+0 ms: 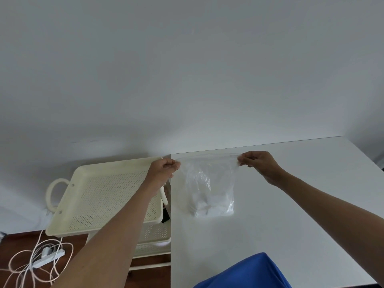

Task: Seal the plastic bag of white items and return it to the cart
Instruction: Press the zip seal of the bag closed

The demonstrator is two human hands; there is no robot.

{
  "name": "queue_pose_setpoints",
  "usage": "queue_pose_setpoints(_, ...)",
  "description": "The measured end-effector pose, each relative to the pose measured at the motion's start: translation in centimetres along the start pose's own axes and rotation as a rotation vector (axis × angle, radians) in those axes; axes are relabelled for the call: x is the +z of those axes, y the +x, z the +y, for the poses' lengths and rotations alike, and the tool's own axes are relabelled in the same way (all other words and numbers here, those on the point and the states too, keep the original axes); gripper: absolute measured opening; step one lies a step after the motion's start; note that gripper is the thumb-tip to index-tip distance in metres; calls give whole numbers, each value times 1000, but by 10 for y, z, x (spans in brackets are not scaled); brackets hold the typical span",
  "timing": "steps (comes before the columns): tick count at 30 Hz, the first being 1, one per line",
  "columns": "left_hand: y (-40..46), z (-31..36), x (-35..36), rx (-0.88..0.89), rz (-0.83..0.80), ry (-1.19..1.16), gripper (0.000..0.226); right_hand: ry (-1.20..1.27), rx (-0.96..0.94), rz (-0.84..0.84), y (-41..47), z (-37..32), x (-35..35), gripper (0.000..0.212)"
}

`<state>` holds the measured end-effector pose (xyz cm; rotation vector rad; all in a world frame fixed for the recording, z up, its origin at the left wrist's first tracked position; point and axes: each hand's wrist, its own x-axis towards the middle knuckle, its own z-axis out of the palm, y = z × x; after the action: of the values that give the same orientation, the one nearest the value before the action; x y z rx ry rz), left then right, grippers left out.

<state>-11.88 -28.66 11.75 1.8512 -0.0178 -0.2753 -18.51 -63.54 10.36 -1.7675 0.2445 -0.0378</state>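
A clear plastic bag hangs over the white table, its bottom resting on the tabletop with white items bunched inside. My left hand pinches the bag's top left corner. My right hand pinches the top right corner. The bag's top edge is stretched taut between both hands. Left of the table stands the cream cart with a perforated top tray.
The cart has lower shelves and a loop handle on its left side. A white power strip with coiled cable lies on the dark wooden floor. Blue fabric shows at the bottom edge. A white wall stands behind.
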Motion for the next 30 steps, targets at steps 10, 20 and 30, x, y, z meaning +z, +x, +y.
queue_pose_setpoints(10,0,7,8,26,61,87,10,-26,-7,-98,-3,-3,9,21)
queue_pose_setpoints(20,-4,8,9,27,-28,37,17,-44,-7,-19,-4,-2,7,16)
queue_pose_setpoints(30,2,10,14,26,-27,207,22,-79,-37,-165,-4,-13,6,22)
